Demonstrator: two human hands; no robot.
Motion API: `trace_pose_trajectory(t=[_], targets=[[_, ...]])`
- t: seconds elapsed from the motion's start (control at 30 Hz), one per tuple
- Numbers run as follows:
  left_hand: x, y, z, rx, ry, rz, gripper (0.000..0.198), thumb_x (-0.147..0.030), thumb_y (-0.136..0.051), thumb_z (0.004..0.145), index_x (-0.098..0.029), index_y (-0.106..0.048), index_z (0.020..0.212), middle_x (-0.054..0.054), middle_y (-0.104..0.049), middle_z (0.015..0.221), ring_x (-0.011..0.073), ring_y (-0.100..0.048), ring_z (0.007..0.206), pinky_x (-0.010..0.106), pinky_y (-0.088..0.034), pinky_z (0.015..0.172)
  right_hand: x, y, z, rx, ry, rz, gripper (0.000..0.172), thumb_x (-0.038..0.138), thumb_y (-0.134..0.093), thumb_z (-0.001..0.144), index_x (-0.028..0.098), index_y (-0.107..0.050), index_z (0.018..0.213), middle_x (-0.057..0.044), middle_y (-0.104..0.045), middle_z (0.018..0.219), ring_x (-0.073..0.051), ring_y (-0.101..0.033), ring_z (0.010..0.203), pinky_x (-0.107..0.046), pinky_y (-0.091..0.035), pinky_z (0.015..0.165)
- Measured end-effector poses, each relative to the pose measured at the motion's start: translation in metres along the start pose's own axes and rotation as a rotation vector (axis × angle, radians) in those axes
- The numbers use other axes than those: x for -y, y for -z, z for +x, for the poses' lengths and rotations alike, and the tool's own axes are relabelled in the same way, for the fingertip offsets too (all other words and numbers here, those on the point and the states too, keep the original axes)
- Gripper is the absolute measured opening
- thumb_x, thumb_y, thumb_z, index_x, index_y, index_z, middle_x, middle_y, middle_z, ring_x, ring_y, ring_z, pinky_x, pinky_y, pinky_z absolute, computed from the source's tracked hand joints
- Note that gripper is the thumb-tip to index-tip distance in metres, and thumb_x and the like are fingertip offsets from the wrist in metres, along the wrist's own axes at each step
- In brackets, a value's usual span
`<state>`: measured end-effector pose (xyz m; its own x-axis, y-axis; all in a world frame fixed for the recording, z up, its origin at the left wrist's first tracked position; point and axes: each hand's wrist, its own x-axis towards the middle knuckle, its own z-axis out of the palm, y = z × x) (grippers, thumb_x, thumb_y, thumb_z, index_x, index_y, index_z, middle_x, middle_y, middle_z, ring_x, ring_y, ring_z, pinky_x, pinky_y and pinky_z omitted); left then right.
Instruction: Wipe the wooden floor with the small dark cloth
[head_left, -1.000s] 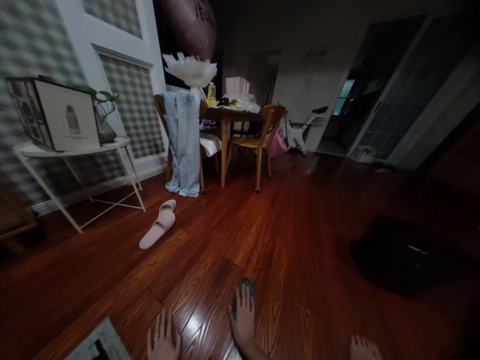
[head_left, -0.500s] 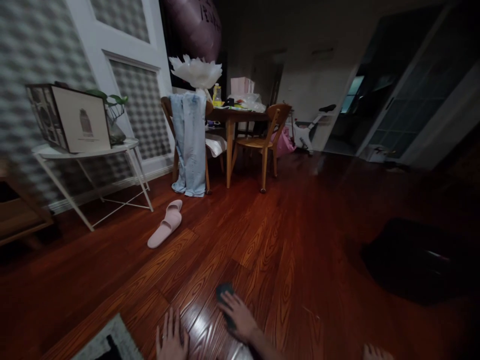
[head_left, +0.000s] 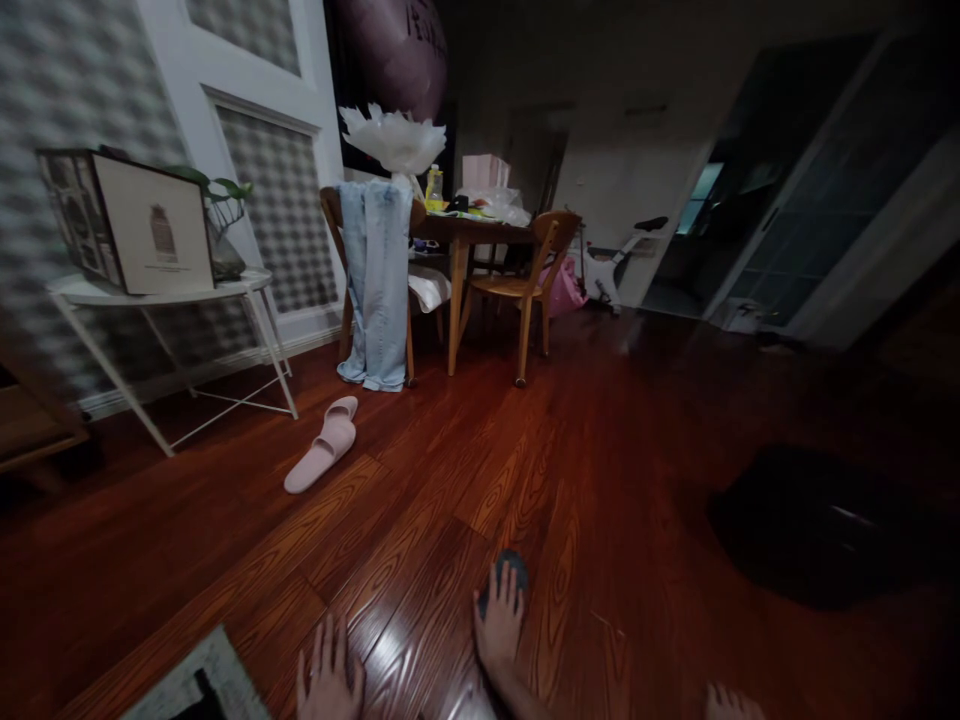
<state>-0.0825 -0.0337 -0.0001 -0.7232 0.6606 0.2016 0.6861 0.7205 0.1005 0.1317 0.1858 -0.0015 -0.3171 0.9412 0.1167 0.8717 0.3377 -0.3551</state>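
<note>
The right hand (head_left: 499, 625) lies flat, fingers spread, pressing on a small dark rounded pad (head_left: 511, 568) that sits on the glossy red-brown plank floor (head_left: 600, 470). It covers the pad without gripping it. The left hand (head_left: 328, 675) rests palm-down and open on the bare boards, holding nothing, just beside the corner of a grey woven rug (head_left: 187, 685). A soft pink slipper (head_left: 322, 457) lies well apart, nearer the wall.
</note>
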Motion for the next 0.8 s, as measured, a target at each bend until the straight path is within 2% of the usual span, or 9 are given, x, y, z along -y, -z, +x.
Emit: trace_pose_trajectory(t=[0.13,0.2,0.3,0.4,0.43,0.5,0.6,0.7,0.8], targets=[[0.001,0.001,-0.001,0.016,0.000,-0.003,0.068,-0.036,-0.035,0.087,-0.017,-0.054,0.149,0.010,-0.057,0.156,0.0261,-0.045,0.149,0.052,-0.023,0.129,0.056,-0.012,-0.041,0.223,0.350,0.073,0.064,0.045,-0.046,0.101,0.032,-0.034,0.162,-0.004,-0.027,0.171,-0.032,-0.024,0.158,-0.060,-0.030,0.127],[0.003,-0.003,0.000,0.007,0.006,-0.017,0.067,-0.036,-0.036,0.087,-0.018,-0.055,0.148,0.010,-0.056,0.157,0.0260,-0.045,0.149,0.051,-0.024,0.129,0.075,-0.016,-0.058,0.301,0.579,0.112,0.073,0.041,-0.055,0.098,0.033,-0.026,0.165,-0.006,-0.022,0.172,-0.032,-0.024,0.158,-0.057,-0.033,0.126],[0.005,-0.010,0.002,-0.015,0.011,-0.045,0.065,-0.037,-0.040,0.086,-0.019,-0.057,0.146,0.011,-0.057,0.156,0.0264,-0.045,0.149,0.050,-0.026,0.128,0.087,-0.016,-0.065,0.368,0.846,0.155,0.083,0.038,-0.061,0.095,0.031,-0.019,0.166,-0.009,-0.022,0.171,-0.030,-0.027,0.157,-0.054,-0.035,0.124],[0.006,-0.015,0.004,-0.012,0.016,-0.038,0.064,-0.037,-0.042,0.085,-0.021,-0.060,0.144,0.011,-0.059,0.154,0.0269,-0.047,0.148,0.050,-0.028,0.127,0.081,-0.001,-0.047,0.423,0.979,0.207,0.075,0.042,-0.060,0.096,0.036,-0.028,0.163,-0.004,-0.030,0.170,-0.024,-0.029,0.157,-0.048,-0.032,0.127],[0.005,-0.015,0.004,-0.009,0.019,-0.028,0.063,-0.037,-0.041,0.085,-0.021,-0.060,0.144,0.010,-0.059,0.154,0.0264,-0.047,0.147,0.050,-0.028,0.127,0.074,0.007,-0.038,0.442,0.977,0.229,0.071,0.044,-0.060,0.096,0.038,-0.033,0.161,-0.002,-0.032,0.169,-0.023,-0.029,0.157,-0.047,-0.030,0.128],[0.005,-0.015,0.003,-0.008,0.022,-0.013,0.064,-0.037,-0.040,0.086,-0.021,-0.059,0.144,0.008,-0.058,0.155,0.0253,-0.047,0.148,0.050,-0.026,0.128,0.056,0.024,-0.015,0.443,0.872,0.239,0.063,0.043,-0.058,0.097,0.037,-0.043,0.157,0.000,-0.035,0.169,-0.022,-0.029,0.157,-0.045,-0.026,0.129],[0.003,-0.013,0.001,-0.014,0.013,-0.014,0.066,-0.037,-0.036,0.086,-0.019,-0.056,0.146,0.009,-0.056,0.157,0.0254,-0.046,0.149,0.051,-0.023,0.129,0.017,0.043,0.016,0.336,0.539,0.124,0.057,0.037,-0.048,0.099,0.030,-0.048,0.155,-0.005,-0.036,0.168,-0.024,-0.029,0.157,-0.048,-0.026,0.129],[0.004,-0.013,-0.001,-0.019,0.003,-0.040,0.067,-0.038,-0.035,0.087,-0.016,-0.055,0.147,0.012,-0.055,0.157,0.0262,-0.045,0.149,0.051,-0.022,0.130,-0.027,0.046,0.034,0.160,0.223,-0.017,0.057,0.037,-0.038,0.101,0.022,-0.049,0.155,-0.010,-0.036,0.168,-0.027,-0.029,0.157,-0.052,-0.028,0.128],[0.006,-0.017,-0.001,-0.041,0.003,-0.067,0.067,-0.039,-0.037,0.086,-0.018,-0.055,0.147,0.011,-0.058,0.155,0.0261,-0.045,0.149,0.050,-0.022,0.130,-0.054,0.036,0.037,0.066,0.091,-0.076,0.059,0.039,-0.035,0.101,0.020,-0.048,0.156,-0.011,-0.035,0.168,-0.028,-0.028,0.158,-0.054,-0.026,0.128]])
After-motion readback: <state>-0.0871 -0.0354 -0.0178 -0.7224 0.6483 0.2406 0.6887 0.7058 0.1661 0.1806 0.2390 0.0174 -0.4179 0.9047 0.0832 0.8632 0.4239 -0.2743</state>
